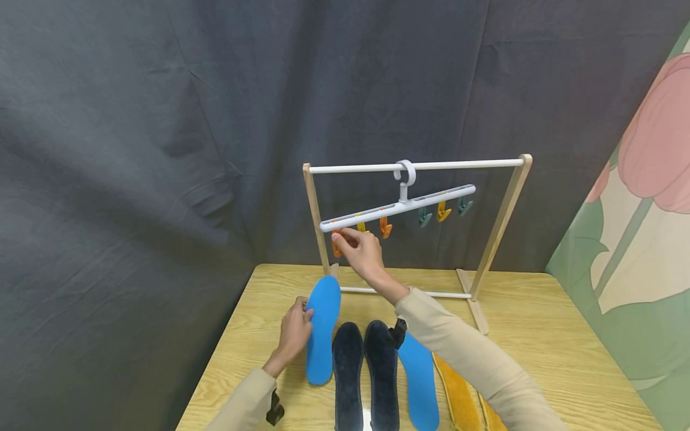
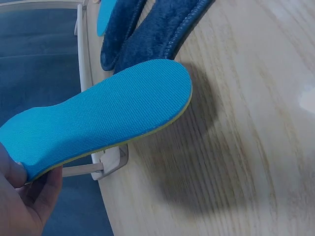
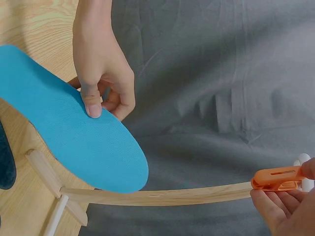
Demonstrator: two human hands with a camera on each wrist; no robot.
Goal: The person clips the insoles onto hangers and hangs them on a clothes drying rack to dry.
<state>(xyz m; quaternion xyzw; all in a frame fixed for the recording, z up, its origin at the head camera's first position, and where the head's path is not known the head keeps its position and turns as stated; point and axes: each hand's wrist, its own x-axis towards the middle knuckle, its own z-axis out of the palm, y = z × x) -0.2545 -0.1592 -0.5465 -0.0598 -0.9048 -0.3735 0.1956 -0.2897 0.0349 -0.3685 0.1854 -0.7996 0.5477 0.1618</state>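
Note:
My left hand pinches a blue insole by its edge, holding it raised and tilted over the table's left side. In the left wrist view the insole shows a woven top and a yellowish edge, its shadow falling on the wood. My right hand pinches an orange clip between thumb and fingers. That clip hangs at the left end of a white clip hanger, which slants down to the left. The insole's upper end is below the clip, apart from it.
The hanger hooks over the white top bar of a wooden rack. More orange, yellow and green clips hang along it. Two dark fuzzy insoles, another blue insole and yellow insoles lie on the table.

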